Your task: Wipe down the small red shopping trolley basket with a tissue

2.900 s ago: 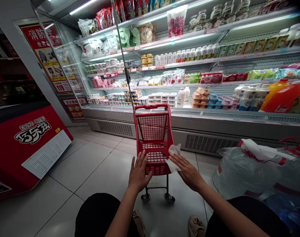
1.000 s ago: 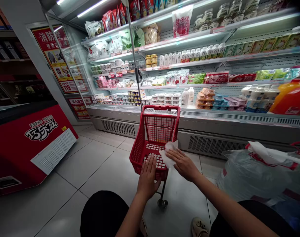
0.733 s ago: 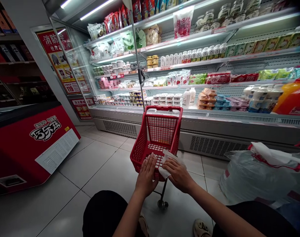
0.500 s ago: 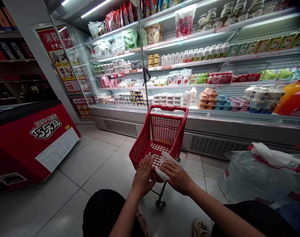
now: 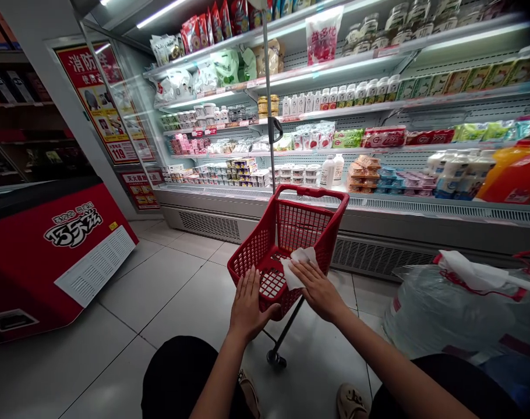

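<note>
At lower centre, the left hand (image 5: 248, 305) is resting on the near edge of one red shopping cart (image 5: 251, 250), its fingers straight and close together, its thumb spreading away. To its right, the right hand (image 5: 320, 291) is lying over one white tissue (image 5: 293, 279), nearly straight fingers covering it at the basket's near right corner. The cart is standing at centre. Farther off, one red freezer (image 5: 23, 273) is filling the left edge; two white bottles (image 5: 327, 173) are standing in the refrigerated display (image 5: 204, 204) at upper centre.
</note>
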`<state>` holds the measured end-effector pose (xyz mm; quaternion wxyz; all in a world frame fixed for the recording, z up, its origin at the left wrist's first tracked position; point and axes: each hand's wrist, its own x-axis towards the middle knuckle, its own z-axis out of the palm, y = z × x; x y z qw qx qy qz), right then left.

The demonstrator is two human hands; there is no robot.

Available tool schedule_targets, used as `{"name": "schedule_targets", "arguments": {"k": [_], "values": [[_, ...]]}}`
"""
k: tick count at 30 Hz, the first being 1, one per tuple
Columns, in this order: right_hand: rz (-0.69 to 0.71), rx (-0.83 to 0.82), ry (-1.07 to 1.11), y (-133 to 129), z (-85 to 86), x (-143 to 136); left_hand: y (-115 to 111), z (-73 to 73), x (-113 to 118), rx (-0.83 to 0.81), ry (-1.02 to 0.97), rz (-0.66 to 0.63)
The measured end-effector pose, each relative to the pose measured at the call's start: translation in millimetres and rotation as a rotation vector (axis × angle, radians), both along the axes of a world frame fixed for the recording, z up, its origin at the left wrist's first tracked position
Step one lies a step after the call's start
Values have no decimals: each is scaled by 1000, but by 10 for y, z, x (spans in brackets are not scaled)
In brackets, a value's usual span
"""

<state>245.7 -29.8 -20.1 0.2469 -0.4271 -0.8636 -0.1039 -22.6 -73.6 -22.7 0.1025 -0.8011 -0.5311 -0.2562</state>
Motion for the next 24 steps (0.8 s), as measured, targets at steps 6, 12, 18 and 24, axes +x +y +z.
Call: {"name": "schedule_targets", "arguments": {"k": [6, 12, 18, 24], "values": [[160, 9, -64, -434, 32, -373, -72, -9, 238, 13, 21, -37], [92, 34, -60, -114, 45, 72, -113, -15, -5, -10, 54, -3], [-111, 50, -4, 123, 19, 390, -73, 37, -141, -12, 58, 61], [-43, 55, 10, -161, -58, -197, -138, 35, 247, 66, 79, 71]]}}
